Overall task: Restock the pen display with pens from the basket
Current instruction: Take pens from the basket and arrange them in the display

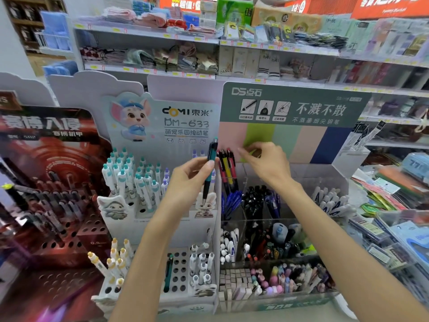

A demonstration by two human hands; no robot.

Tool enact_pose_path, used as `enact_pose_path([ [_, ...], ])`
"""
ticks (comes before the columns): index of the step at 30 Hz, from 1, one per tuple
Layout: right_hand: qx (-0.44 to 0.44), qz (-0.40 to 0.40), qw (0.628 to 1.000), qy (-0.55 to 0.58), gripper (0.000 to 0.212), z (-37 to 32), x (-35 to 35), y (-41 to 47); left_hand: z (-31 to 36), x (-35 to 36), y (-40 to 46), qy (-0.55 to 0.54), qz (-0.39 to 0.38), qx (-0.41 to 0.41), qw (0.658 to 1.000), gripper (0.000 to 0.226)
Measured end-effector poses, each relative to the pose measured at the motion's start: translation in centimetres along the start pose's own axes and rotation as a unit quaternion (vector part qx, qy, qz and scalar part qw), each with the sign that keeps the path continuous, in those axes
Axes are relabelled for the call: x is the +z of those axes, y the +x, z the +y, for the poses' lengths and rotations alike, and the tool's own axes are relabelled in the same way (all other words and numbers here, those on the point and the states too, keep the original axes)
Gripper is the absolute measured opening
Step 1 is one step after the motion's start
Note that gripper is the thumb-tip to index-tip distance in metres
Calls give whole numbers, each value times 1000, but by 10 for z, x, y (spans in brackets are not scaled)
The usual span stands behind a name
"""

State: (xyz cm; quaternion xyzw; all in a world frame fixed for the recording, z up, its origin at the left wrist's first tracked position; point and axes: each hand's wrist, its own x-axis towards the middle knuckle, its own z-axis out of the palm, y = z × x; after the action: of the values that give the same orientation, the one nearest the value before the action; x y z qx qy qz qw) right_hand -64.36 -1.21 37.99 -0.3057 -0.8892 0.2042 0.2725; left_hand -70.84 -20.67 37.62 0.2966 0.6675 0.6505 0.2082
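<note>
My left hand (pixel 188 175) grips a teal and black pen (pixel 210 168), held upright with its tip down, in front of the white pen display (pixel 162 228). Just right of it stand three dark pens (pixel 226 168) with red and yellow barrels in the clear back compartment of the green display (pixel 294 105). My right hand (pixel 264 163) hovers beside those pens, fingers loosely curled with thumb and forefinger close together; I see nothing in it. One teal pen (pixel 168 273) stands in the white display's front hole block. No basket is in view.
A red and black pen display (pixel 53 205) stands at the left. Clear compartments on the right hold blue, black and white pens and pastel erasers (pixel 234 282). Shelves of folded textiles and socks (pixel 162 56) run behind. Packaged stationery (pixel 390 205) is stacked at the right.
</note>
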Motion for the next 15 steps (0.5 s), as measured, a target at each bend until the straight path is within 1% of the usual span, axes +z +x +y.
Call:
enact_pose_path([
  [3,-3,-44,999,32,19,13,-4,-5,15,4,20,27,15,59,998,11],
  [4,-3,-59,998,34,15,17,-5,-8,18,8,28,43,20,77,996,19],
  [6,-4,-88,996,34,12,22,-8,-14,22,18,43,118,35,114,986,41],
  [7,-5,-99,994,38,11,23,-9,-17,23,23,49,174,45,131,975,49],
  [8,-6,-107,993,45,12,24,-10,-19,24,28,54,226,56,149,961,51],
  [11,-9,-116,992,56,15,26,-14,-20,18,40,69,353,68,189,914,38],
  [15,-25,-126,991,43,17,26,-17,-19,11,45,78,482,41,193,854,32],
])
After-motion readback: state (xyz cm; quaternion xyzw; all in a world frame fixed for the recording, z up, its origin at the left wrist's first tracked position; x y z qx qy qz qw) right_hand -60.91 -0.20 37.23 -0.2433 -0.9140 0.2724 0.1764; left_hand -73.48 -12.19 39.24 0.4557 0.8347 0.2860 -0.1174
